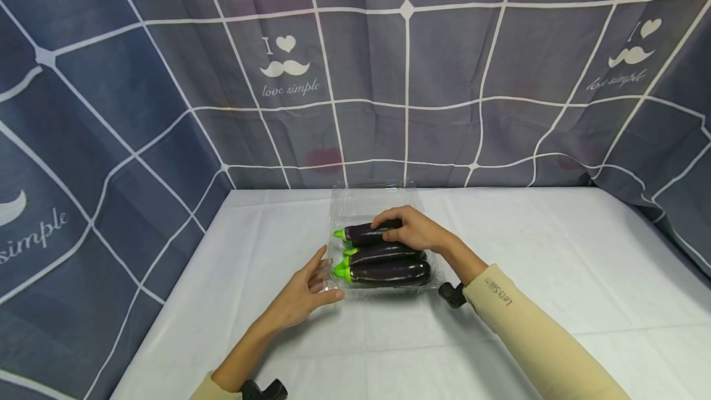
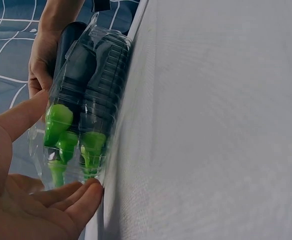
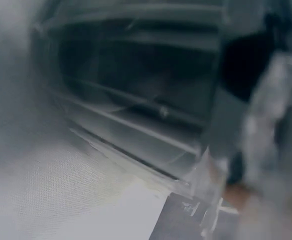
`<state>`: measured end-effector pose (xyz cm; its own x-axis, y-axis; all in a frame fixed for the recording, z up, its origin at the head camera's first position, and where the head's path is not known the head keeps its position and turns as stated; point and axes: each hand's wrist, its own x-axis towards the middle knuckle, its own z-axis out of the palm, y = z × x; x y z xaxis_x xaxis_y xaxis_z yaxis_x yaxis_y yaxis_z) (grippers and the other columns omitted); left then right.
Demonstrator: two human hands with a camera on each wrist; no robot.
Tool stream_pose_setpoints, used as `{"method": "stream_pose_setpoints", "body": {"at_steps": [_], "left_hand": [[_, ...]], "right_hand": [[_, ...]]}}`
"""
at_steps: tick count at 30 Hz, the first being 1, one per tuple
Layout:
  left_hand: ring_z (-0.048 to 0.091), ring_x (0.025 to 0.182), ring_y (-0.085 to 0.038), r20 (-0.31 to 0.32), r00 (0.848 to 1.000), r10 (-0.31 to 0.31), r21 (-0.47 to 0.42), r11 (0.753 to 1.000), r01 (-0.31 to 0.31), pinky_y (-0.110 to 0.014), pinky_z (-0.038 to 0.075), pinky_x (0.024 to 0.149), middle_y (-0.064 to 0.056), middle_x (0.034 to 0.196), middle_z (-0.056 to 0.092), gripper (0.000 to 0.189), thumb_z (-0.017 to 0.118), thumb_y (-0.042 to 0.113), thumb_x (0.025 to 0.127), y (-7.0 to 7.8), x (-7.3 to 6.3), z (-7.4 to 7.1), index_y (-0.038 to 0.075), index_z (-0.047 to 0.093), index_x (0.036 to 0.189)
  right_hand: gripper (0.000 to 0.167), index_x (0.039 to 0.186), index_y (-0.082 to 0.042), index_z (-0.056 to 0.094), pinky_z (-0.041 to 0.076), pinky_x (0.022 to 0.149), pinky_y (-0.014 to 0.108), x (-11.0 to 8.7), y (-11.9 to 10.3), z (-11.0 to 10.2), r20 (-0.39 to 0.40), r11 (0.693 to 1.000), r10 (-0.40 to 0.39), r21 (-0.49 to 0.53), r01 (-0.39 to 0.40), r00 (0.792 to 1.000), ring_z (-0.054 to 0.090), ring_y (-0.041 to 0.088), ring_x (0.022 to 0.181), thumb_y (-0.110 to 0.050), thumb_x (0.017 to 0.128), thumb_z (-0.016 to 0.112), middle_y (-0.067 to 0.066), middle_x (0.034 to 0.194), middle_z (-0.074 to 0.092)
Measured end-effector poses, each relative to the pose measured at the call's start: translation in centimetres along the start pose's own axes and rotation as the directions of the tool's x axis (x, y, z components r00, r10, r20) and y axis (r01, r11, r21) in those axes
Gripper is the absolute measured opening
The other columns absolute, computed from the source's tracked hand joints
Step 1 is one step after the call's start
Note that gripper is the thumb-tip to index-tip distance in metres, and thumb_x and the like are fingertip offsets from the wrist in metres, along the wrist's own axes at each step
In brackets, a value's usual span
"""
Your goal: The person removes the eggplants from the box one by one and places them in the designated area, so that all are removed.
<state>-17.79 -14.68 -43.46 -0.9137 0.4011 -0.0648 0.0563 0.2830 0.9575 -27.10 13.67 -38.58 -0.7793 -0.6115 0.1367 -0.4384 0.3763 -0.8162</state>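
A clear plastic clamshell box (image 1: 369,204) lies with its lid folded back on the table. Dark purple eggplants (image 1: 391,272) with green stems lie side by side inside it. My right hand (image 1: 410,227) grips the farthest eggplant (image 1: 361,233) from above, its fingers curled over the body. At the stem end, my left hand (image 1: 302,292) touches the box's left side with thumb and fingers spread. In the left wrist view, the fingertips of my left hand (image 2: 51,205) meet the box's end wall below the green stems (image 2: 92,145). The right wrist view is blurred, with the box wall (image 3: 131,120) close up.
A white cloth (image 1: 528,252) covers the table. Behind and on both sides hangs a grey-blue curtain (image 1: 366,66) with white grid lines. Black wrist camera mounts (image 1: 452,295) sit close to the table on both arms.
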Motion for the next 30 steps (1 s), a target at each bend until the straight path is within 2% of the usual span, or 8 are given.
{"method": "stream_pose_setpoints", "body": {"at_steps": [5,22,27,30], "left_hand": [[0.036,0.139,-0.037,-0.006,1.0,-0.003,0.005,1.0,0.003,-0.042,0.037,0.111,-0.023,0.155,0.028,0.101,0.078,0.024,0.088,-0.06,-0.01,-0.02,0.009,0.008,0.16],[0.036,0.139,-0.037,-0.004,1.0,-0.002,-0.005,1.0,0.002,-0.043,0.037,0.111,-0.023,0.155,0.029,0.101,0.078,0.024,0.088,-0.08,0.02,-0.12,0.011,0.009,0.16],[0.035,0.139,-0.037,0.006,1.0,0.005,-0.011,1.0,-0.004,-0.043,0.037,0.111,-0.024,0.155,0.029,0.101,0.078,0.023,0.087,-0.13,0.03,-0.12,0.012,0.009,0.16],[0.035,0.139,-0.038,0.004,1.0,0.001,-0.019,1.0,-0.001,-0.044,0.037,0.11,-0.024,0.154,0.029,0.102,0.079,0.023,0.087,-0.15,0.04,-0.1,0.012,0.009,0.16]], "right_hand": [[0.029,0.115,-0.002,0.071,0.045,0.1,0.043,0.07,-0.3,0.01,0.003,0.999,0.044,0.028,-0.044,0.999,0.057,0.028,0.116,0.002,0.088,0.062,0.012,0.121,0.066],[0.029,0.119,-0.004,0.071,0.044,0.103,0.049,0.06,0.16,-0.01,-0.025,1.0,0.002,-0.031,-0.002,1.0,0.055,0.03,0.121,-0.001,0.092,0.063,0.011,0.124,0.065],[0.027,0.12,-0.004,0.07,0.044,0.103,0.051,-0.09,0.09,-0.07,-0.076,0.999,-0.039,-0.035,0.037,0.996,0.054,0.031,0.121,-0.004,0.093,0.065,0.011,0.124,0.065],[0.028,0.12,-0.003,0.07,0.047,0.097,0.05,-0.12,-0.04,-0.16,-0.119,0.998,-0.057,-0.023,0.055,0.991,0.056,0.03,0.116,-0.005,0.093,0.067,0.012,0.123,0.064]]}}
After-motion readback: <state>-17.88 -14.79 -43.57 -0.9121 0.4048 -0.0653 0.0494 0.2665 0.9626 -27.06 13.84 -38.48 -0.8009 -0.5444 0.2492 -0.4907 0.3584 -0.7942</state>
